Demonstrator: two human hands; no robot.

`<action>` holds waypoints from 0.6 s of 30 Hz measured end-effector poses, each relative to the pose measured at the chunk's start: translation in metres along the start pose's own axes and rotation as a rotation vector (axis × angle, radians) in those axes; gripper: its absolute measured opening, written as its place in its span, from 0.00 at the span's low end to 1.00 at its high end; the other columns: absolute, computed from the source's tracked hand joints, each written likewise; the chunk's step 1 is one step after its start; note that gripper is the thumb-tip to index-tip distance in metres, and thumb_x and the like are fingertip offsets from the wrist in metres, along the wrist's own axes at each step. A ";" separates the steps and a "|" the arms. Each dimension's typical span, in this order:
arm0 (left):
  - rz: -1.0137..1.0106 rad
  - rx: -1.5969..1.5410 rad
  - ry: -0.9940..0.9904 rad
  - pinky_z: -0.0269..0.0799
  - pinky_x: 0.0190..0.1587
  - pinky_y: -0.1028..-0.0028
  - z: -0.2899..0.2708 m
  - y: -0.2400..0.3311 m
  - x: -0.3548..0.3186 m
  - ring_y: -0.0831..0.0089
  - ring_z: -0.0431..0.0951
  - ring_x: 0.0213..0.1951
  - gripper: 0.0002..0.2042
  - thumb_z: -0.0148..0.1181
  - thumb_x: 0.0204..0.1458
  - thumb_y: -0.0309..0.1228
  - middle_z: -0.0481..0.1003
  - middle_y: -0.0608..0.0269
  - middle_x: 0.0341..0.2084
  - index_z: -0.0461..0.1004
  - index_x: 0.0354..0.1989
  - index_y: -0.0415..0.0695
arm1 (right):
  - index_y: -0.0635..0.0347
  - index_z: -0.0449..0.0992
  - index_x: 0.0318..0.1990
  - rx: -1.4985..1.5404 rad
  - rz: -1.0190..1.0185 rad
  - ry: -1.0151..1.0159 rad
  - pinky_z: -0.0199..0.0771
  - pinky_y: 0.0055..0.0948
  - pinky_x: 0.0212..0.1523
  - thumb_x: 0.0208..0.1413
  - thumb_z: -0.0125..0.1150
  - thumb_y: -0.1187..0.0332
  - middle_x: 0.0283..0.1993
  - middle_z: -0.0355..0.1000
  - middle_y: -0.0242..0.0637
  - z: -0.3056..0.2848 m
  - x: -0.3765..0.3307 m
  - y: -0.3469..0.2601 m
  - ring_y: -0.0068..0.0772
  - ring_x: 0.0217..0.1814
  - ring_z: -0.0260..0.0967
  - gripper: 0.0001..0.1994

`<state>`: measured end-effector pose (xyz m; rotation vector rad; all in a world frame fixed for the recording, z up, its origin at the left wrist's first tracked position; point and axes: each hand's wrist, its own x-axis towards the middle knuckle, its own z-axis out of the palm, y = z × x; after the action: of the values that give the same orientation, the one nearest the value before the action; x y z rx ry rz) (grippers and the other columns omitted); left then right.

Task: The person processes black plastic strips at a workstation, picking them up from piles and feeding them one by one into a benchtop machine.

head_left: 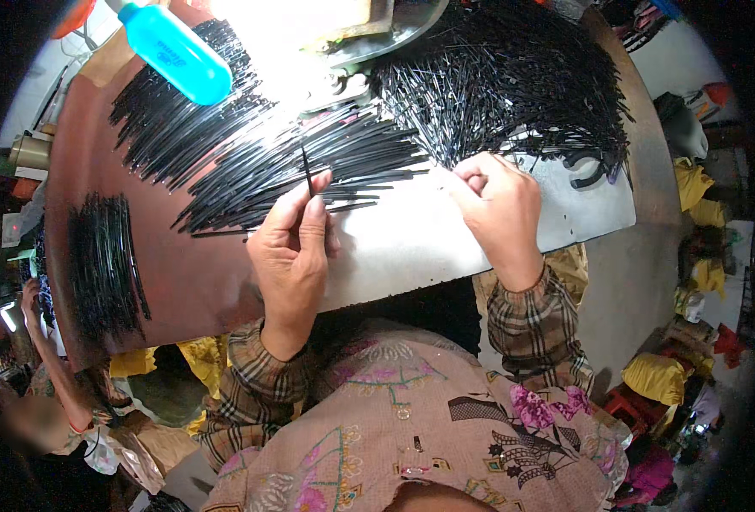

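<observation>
My left hand (290,247) pinches one thin black strip (307,166) between thumb and fingers, its tip pointing up and away from me. Just beyond that hand, long black strips (267,175) lie fanned in a loose row. My right hand (504,209) is closed, thumb and forefinger pressed together at the near edge of a large tangled heap of thin black strips (505,77). Whatever those fingertips hold is too small to make out. Both hands are over the pale sheet (394,247) at the table's near side.
A separate black bundle (104,264) lies on the brown tabletop (181,290) at left. A bright blue rounded object (181,55) and glaring light are at the far side. A curved black piece (595,173) rests at right. Another person's arm (58,367) shows at far left.
</observation>
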<state>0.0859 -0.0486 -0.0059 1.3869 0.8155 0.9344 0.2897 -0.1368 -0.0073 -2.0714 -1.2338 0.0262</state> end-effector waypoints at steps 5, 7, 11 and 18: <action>-0.053 0.010 -0.014 0.61 0.24 0.85 -0.004 -0.001 0.002 0.87 0.65 0.22 0.11 0.51 0.60 0.23 0.69 0.72 0.23 0.75 0.49 0.36 | 0.58 0.78 0.24 0.002 0.124 -0.118 0.68 0.26 0.24 0.45 0.67 0.66 0.21 0.75 0.37 0.008 0.008 0.008 0.32 0.22 0.74 0.07; -0.055 0.007 -0.018 0.61 0.24 0.85 -0.008 0.005 0.002 0.87 0.65 0.22 0.11 0.51 0.60 0.23 0.69 0.72 0.23 0.74 0.49 0.36 | 0.62 0.77 0.25 0.049 0.121 -0.109 0.68 0.22 0.24 0.45 0.66 0.68 0.21 0.75 0.35 -0.003 0.010 0.014 0.24 0.22 0.72 0.07; -0.032 0.025 -0.052 0.60 0.24 0.86 -0.005 0.024 0.012 0.87 0.64 0.21 0.10 0.52 0.59 0.22 0.69 0.72 0.23 0.74 0.47 0.35 | 0.67 0.76 0.26 0.030 0.149 -0.198 0.65 0.17 0.22 0.48 0.64 0.72 0.19 0.73 0.31 -0.048 0.019 0.010 0.12 0.21 0.65 0.07; 0.569 0.444 -0.083 0.72 0.35 0.72 0.027 0.021 0.045 0.60 0.79 0.30 0.07 0.59 0.47 0.16 0.76 0.53 0.27 0.74 0.34 0.39 | 0.65 0.72 0.29 0.255 -0.274 -0.304 0.69 0.29 0.26 0.51 0.59 0.74 0.24 0.72 0.43 -0.038 0.016 -0.035 0.37 0.23 0.71 0.04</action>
<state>0.1284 -0.0200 0.0190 2.0982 0.5885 1.1560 0.2856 -0.1357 0.0469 -1.7070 -1.5990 0.3651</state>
